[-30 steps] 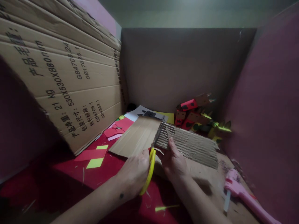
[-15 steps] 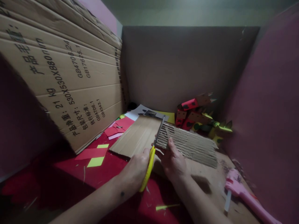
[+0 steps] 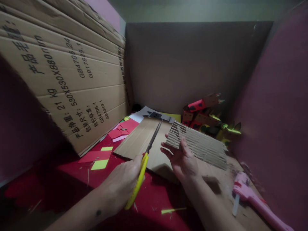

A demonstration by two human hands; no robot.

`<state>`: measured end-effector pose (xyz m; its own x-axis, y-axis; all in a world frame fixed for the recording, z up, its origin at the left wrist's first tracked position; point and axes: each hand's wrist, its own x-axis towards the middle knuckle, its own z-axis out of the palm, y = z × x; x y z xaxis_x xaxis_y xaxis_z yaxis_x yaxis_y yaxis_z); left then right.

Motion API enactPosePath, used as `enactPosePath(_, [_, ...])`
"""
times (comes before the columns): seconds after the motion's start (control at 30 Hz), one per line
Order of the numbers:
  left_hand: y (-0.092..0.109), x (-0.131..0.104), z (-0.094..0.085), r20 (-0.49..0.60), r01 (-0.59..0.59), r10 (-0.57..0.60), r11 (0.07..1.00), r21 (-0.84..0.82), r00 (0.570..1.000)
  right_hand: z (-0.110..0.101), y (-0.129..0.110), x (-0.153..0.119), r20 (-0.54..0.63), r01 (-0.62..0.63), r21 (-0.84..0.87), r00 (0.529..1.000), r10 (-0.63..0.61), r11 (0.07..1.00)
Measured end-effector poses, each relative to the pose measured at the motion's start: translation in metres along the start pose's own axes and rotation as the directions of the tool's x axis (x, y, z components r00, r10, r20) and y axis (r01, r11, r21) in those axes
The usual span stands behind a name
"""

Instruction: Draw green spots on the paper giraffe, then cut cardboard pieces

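My left hand point(image 3: 127, 178) is wrapped round the yellow handles of a pair of scissors point(image 3: 137, 184). Their dark blades point away from me and look closed together. My right hand point(image 3: 184, 162) holds a piece of corrugated cardboard point(image 3: 199, 142) between thumb and fingers, its ridged side facing up. A gap separates the scissors from this piece. Beneath both lies a flat, smooth sheet of brown cardboard point(image 3: 137, 138), partly hidden by my hands.
A large printed cardboard panel point(image 3: 79, 80) stands at the left. Red paper point(image 3: 96, 156) and yellow scraps lie on the red cloth point(image 3: 79, 183). A pink glue gun point(image 3: 250, 194) rests at the right. Small red and yellow cardboard figures point(image 3: 197, 110) are heaped at the back right.
The scissors have moved left and toward me, away from the corrugated cardboard. My right hand has shifted slightly right with that piece still in it.
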<state>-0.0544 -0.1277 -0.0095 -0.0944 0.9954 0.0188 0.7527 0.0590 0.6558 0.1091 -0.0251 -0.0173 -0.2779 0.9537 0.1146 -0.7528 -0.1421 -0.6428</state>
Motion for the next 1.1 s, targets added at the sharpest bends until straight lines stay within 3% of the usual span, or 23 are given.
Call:
enactPosePath(0.13, [0.015, -0.003, -0.004, 0.107, 0.002, -0.026, 0.976, 0.216, 0.994, 0.002, 0.0, -0.001, 0.01, -0.001, 0.0, 1.0, 0.001, 1.0])
enactPosePath(0.3, [0.018, -0.003, 0.002, 0.178, -0.069, 0.01, 0.941, 0.332, 0.984, 0.001, -0.002, -0.001, 0.014, -0.012, 0.014, 1.0, 0.012, 1.0])
enactPosePath(0.63, [0.013, -0.003, 0.018, 0.115, -0.121, 0.102, 0.977, 0.176, 0.988, 0.002, -0.001, 0.0, -0.047, -0.039, 0.089, 0.998, 0.043, 0.995])
enactPosePath(0.9, [0.024, 0.003, 0.018, 0.122, -0.018, -0.009, 0.974, 0.225, 0.992, 0.001, 0.002, -0.001, -0.052, -0.062, 0.025, 0.997, 0.063, 0.998])
enactPosePath(1.1, [0.031, 0.008, 0.018, 0.153, -0.022, -0.023, 0.959, 0.284, 0.988, 0.004, 0.004, -0.003, -0.094, -0.047, 0.078, 0.994, 0.055, 0.996])
